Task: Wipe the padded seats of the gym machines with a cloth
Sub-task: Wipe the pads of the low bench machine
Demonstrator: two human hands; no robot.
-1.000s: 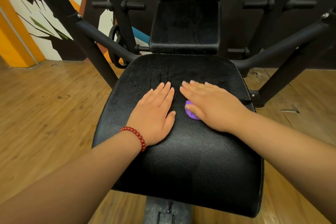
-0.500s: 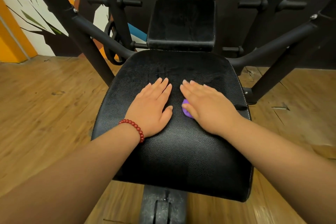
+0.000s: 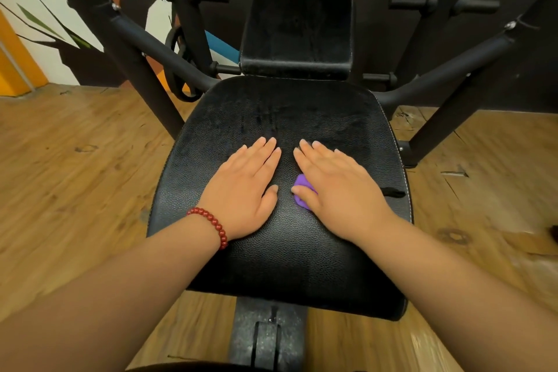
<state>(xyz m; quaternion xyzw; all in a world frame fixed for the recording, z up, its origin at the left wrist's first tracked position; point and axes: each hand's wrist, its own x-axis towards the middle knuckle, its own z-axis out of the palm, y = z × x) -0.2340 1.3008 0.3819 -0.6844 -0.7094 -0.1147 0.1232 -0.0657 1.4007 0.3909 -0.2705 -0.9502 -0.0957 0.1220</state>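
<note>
mid-wipe on the padded seat [image 3: 280,251]

both hands flat, fingers straight: right hand [image 3: 335,187] presses the purple cloth [image 3: 302,195], left hand [image 3: 244,190] bare beside it. next, probably sweep toward the unwiped edges.

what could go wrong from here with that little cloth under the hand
The purple cloth is mostly hidden under the flat right hand, so it may wipe only a narrow strip of the seat while bare skin drags over the rest. The left hand rests bare on it and may leave fresh marks. The backrest pad could get skipped.
</note>
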